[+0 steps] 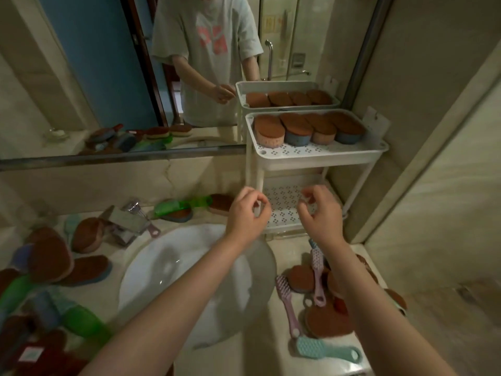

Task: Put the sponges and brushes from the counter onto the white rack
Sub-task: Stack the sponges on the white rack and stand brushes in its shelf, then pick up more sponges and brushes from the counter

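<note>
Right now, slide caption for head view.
Left hand and right hand reach toward white perforated rack holding brown-topped oval sponges.
</note>
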Demonstrator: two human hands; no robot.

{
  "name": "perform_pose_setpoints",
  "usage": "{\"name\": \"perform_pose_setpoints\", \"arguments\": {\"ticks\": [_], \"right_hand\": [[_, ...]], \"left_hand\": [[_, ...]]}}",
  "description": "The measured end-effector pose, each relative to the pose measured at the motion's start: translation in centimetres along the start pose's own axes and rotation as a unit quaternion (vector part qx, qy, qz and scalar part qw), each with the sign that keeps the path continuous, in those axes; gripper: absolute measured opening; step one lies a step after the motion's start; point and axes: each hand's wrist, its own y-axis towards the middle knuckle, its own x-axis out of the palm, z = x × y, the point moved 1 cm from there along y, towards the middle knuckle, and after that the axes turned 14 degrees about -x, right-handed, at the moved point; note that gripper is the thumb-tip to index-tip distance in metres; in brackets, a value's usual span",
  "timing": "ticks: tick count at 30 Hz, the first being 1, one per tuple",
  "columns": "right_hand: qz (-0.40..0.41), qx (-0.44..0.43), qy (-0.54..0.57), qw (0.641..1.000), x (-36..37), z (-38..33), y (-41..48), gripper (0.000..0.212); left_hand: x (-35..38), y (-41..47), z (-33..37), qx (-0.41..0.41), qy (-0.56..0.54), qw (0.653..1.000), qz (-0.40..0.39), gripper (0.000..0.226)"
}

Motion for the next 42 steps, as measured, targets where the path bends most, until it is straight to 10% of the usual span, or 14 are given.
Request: {"name": "perform_pose_setpoints", "arguments": {"ticks": [7,17,25,29,33,42], "right_hand": [[-0.346,0.167,-0.039,0.923,-0.5,5.7,-7.4,0.043],[-0.563,0.153,-0.137,0.800,-2.6,8.8,-12.3,0.091],[-0.495,0.090,-0.172,0.847,-2.4,9.8,-12.4,0.051],[-0.393,0.133,-0.122,0.902,-2.3,9.0,-10.3,0.059],[-0.244,0.231,0.029,0.941,-1.8,7.9,-7.5,0.059],[-0.155,0.397,0.161,0.890,0.7,5.4,-6.6,0.061]], "left_hand": [[6.0,-3.2,-3.7,-0.151,0.085,0.962,-0.211,0.027],[12.4,-5.6,-6.8,-0.242,0.238,0.851,-0.401,0.075],[14.7,-6.4,-7.4,-0.226,0.274,0.845,-0.400,0.077],[14.3,-5.5,-6.2,-0.262,0.112,0.905,-0.317,0.057],[12.5,-4.7,-4.0,-0.290,-0.015,0.868,-0.403,0.077],[10.3,-4.9,-3.7,-0.310,-0.054,0.905,-0.286,0.045]]}}
